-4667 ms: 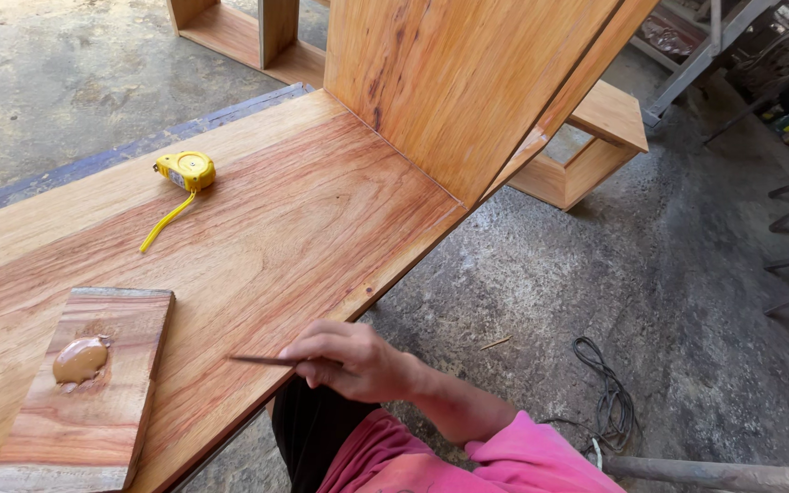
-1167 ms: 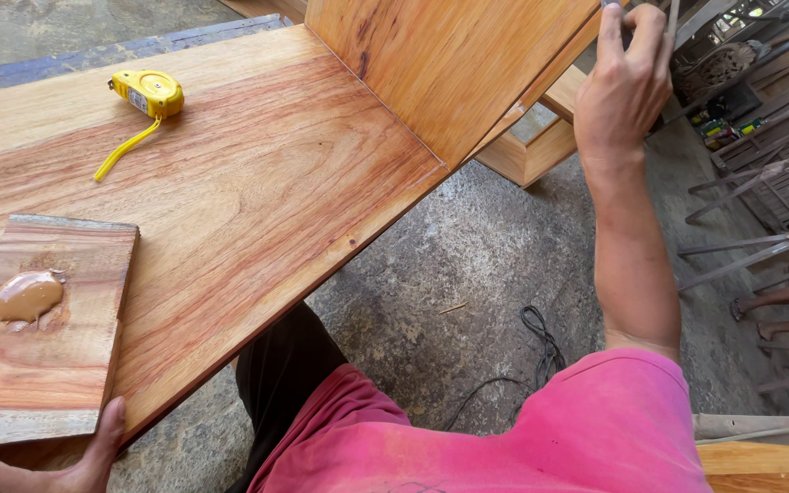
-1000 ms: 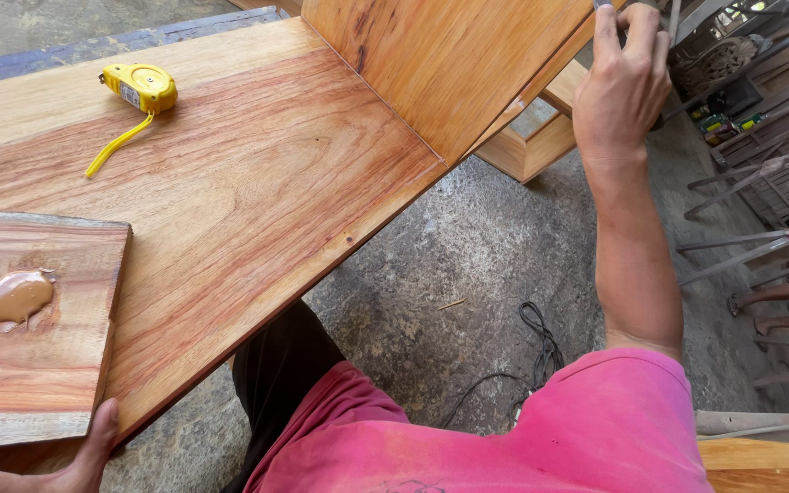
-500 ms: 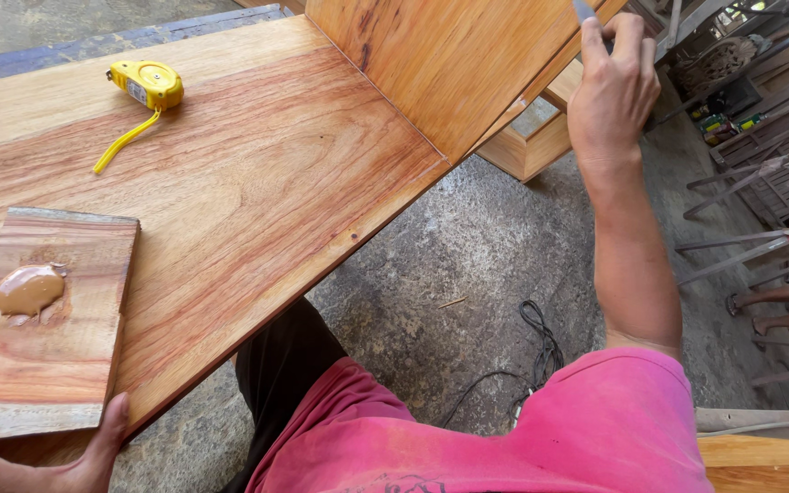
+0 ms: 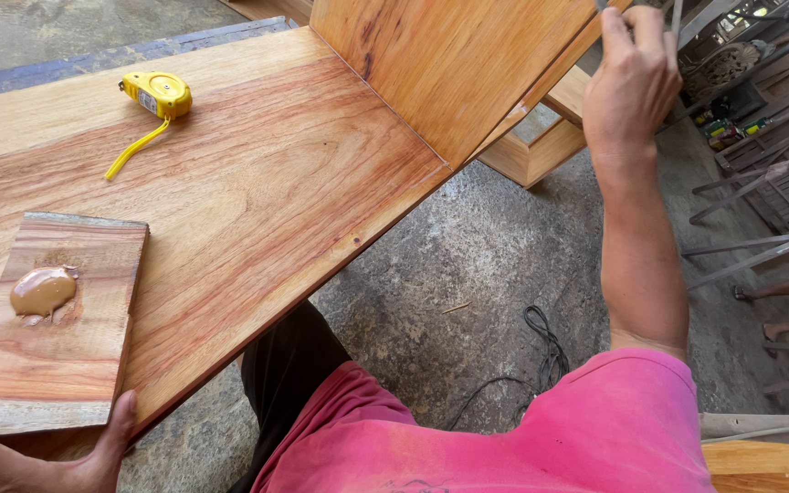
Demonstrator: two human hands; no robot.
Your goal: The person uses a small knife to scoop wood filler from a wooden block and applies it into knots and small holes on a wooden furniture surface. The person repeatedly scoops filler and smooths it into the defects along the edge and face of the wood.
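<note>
Right hand [image 5: 630, 87], raised since earlier, fingers clenched on a thin tool at the upright panel [image 5: 449, 64]; left hand [image 5: 93, 452] now grips the scrap board [image 5: 57, 365].

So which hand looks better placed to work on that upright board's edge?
The right hand: it is raised at the upright board edge, gripping a thin tool. The left hand rests low by the small board.

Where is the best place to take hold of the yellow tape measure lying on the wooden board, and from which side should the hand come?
Probably grip the yellow tape measure by its squarish case, from above, with fingers on its two opposite narrow sides. It lies flat on the wooden board with open board all around. The yellow strip trails toward the person, so avoid that thin, floppy part.
</note>
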